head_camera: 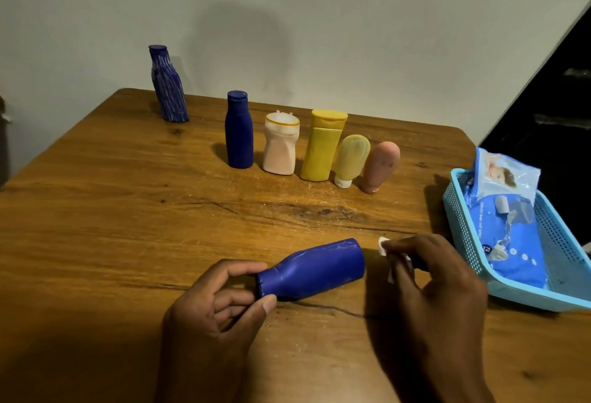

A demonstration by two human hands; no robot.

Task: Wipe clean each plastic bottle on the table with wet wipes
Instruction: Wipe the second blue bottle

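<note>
Head view is showing the left hand point(220, 300) pinching the neck of a blue bottle point(315, 270) lying on the worktop point(128, 210) between the hands, while the right hand point(428, 271) is gripping a wadded wet wipe point(383, 247) just beside its base. Held only at the neck, the bottle is probably risking a roll or slip under wiping pressure.

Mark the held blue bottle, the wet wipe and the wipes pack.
held blue bottle point(315, 270), head view, middle of its body, lying sideways.
wet wipe point(383, 246), head view, white tip past the right hand's fingers.
wipes pack point(508, 236), head view, blue front face.
</note>
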